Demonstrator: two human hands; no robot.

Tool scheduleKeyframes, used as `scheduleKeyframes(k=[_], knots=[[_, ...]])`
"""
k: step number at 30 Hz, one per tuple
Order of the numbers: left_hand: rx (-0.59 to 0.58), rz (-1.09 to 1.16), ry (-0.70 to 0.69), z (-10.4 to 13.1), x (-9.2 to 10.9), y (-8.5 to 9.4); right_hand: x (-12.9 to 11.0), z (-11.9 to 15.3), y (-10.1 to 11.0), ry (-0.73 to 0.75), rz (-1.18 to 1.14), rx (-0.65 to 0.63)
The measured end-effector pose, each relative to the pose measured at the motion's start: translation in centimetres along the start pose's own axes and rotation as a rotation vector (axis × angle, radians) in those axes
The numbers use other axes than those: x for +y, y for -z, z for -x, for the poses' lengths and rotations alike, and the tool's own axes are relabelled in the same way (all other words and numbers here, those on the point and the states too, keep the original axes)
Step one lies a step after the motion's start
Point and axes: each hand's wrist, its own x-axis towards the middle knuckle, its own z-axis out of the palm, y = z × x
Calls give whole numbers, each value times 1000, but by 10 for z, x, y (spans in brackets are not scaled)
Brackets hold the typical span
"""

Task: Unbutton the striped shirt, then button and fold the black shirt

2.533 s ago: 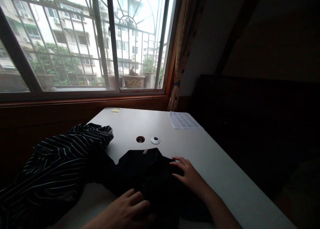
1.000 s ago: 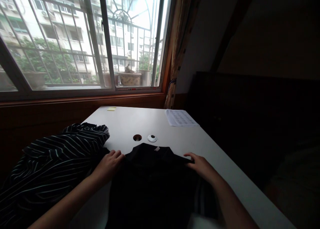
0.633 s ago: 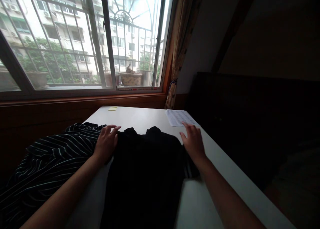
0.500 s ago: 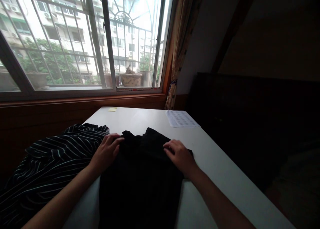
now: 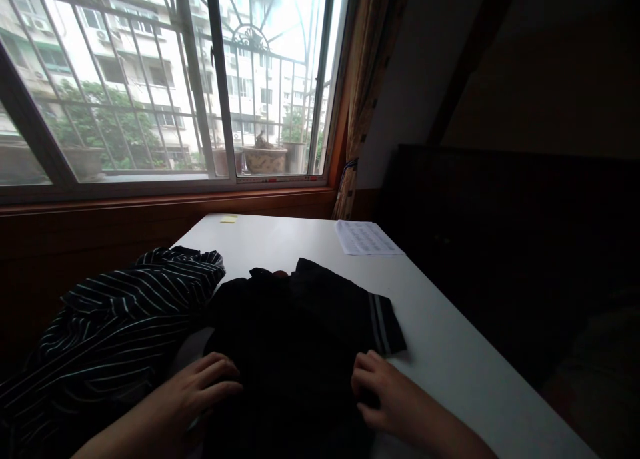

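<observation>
A black garment [image 5: 295,339] lies spread on the white table, its right sleeve with two grey stripes reaching out to the right. My left hand [image 5: 203,385] rests at the garment's lower left edge, fingers apart and slightly bent, holding nothing that I can see. At the opposite edge, below the striped sleeve, my right hand [image 5: 375,389] has its fingers curled against the dark cloth; whether cloth is pinched between them is hard to make out. A black-and-white striped garment [image 5: 135,312] lies in a heap to the left, touching the black one.
Printed paper sheets [image 5: 367,237] lie at the far right corner of the white table [image 5: 445,339]. A small yellow note [image 5: 229,219] is near the far left corner. Behind the table are a barred window [image 5: 270,99] and a curtain [image 5: 357,132].
Both hands have moved down toward me from the garment's upper part. The black garment now lies flatter, and its striped right sleeve has come into view, spread outward.
</observation>
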Motion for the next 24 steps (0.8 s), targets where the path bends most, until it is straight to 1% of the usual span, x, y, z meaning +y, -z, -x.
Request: scheduleKeyframes(k=[3,7,10,12,15,17,20,22,24], knots=[[-29,14,-13,-8,2,-4,23,2,11,-23,85,58],[-28,2,36,-21,-9,-15,49,0,29,-65,199,112],[5,-67,136,-34,-16,-21,52,-6,38,-85,202,122],[34,-116,194,-44,-19,-24,48,-15,40,-85,187,173],[63,-194,247,-58,-23,-32,47,-35,32,-70,199,283],[79,-250,278,-66,-30,-41,53,-50,21,-83,208,292],[88,-305,301,-73,-45,-54,71,-70,3,-141,232,286],[88,-321,315,-77,-58,-61,83,-80,-4,-164,263,303],[79,-326,354,-82,-72,-66,93,-89,-7,-179,291,312]])
